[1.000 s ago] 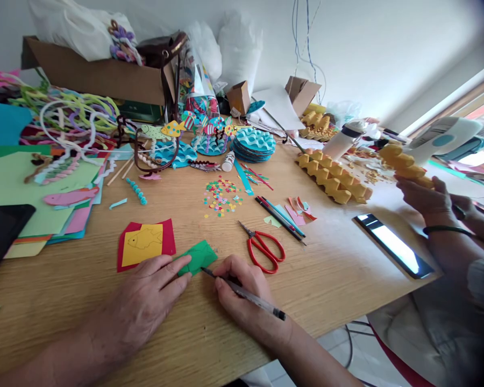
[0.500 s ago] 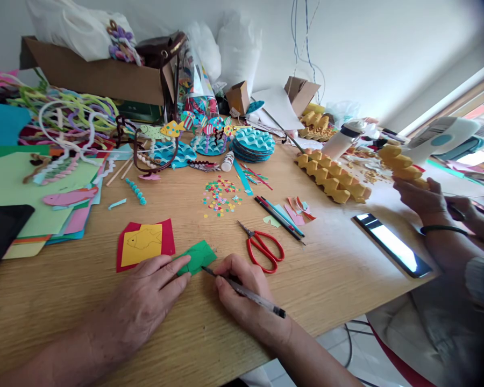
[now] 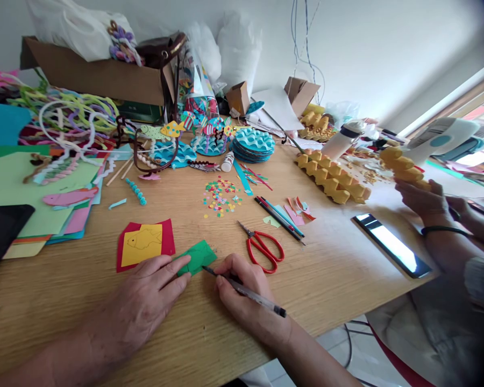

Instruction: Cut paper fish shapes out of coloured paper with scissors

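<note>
My left hand (image 3: 151,293) lies flat, its fingertips pressing down the left part of a small green paper piece (image 3: 199,257). Faint dark lines show on that paper. Pinched in my right hand (image 3: 246,293) is a black pen (image 3: 252,294), its tip touching the paper's right side. Just beyond my left hand rests a yellow paper (image 3: 141,251) with a fish outline drawn on it, on top of a red paper (image 3: 168,236). Red-handled scissors (image 3: 262,247) lie beyond my right hand, blades pointing away to the left.
Colored pencils (image 3: 280,217), paper scraps and loose confetti dots (image 3: 221,196) lie farther back. A phone (image 3: 391,244) is at right, near another person's hands (image 3: 425,204) holding a yellow egg-carton piece (image 3: 403,166). Colored paper sheets (image 3: 28,188) and pipe cleaners (image 3: 76,115) cover the left.
My hands, the pen and the green paper stay almost in place. The other person's hands at right have shifted very slightly.
</note>
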Available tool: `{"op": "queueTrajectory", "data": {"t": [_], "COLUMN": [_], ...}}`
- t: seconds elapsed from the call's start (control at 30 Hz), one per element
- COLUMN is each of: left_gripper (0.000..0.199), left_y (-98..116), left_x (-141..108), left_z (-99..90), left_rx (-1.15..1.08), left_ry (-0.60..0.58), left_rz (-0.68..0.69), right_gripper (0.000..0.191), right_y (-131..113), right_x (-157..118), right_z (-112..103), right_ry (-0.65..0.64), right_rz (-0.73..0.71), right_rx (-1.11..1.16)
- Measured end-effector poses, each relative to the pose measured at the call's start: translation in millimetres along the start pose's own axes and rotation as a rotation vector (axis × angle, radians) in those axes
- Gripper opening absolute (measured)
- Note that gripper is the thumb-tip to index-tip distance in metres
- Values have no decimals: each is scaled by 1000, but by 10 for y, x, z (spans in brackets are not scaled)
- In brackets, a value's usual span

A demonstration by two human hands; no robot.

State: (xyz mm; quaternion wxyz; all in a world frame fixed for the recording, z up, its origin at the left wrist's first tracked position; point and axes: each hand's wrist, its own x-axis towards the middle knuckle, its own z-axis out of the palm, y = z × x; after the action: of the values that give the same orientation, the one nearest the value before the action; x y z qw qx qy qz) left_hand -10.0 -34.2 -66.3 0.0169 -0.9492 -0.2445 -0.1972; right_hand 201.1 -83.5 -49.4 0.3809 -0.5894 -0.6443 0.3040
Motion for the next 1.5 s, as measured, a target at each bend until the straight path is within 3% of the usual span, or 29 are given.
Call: {"op": "queueTrajectory", "data": {"t": [0.33, 0.53, 0.7, 0.8, 0.87, 1.03, 1.13, 1.3, 1.4, 1.5], "left_gripper": [32, 32, 32, 31, 32, 34, 34, 32, 35, 40], "left_y": [1, -2, -10, -12, -11, -25, -42, -30, -11, -8], "left_x": [-21, -8, -1, -21, -32, 5, 52, 62, 36, 22], "left_z": [27, 31, 10, 37, 65, 45, -24, -45, -3, 6], "left_rx": [3, -1, -3, 3, 5, 36, 63, 39, 28, 33], "left_ry": [-20, 3, 15, 4, 4, 77, 54, 76, 74, 83], "left_rz": [-14, 1, 6, -9, -20, 9, 72, 36, 12, 4], "right_gripper": [10, 7, 12, 18, 23, 31, 29, 35, 42, 38], "right_y": [-64, -113, -131, -126, -115, -43, 40, 271, 401, 481], "right_x": [30, -13, -66, -78, -68, 1, 86, 348, 493, 562], "right_z": [-11, -100, -109, -179, -285, -677, -883, -1016, -983, -914], "right_ry": [5, 21, 164, 96, 15, 21, 12, 139, 123, 119], "right_rz": [0, 55, -283, -507, -546, -292, -121, -59, 30, 45], "right_rx": [-27, 161, 22, -146, -197, -53, -6, -471, -778, -856]}}
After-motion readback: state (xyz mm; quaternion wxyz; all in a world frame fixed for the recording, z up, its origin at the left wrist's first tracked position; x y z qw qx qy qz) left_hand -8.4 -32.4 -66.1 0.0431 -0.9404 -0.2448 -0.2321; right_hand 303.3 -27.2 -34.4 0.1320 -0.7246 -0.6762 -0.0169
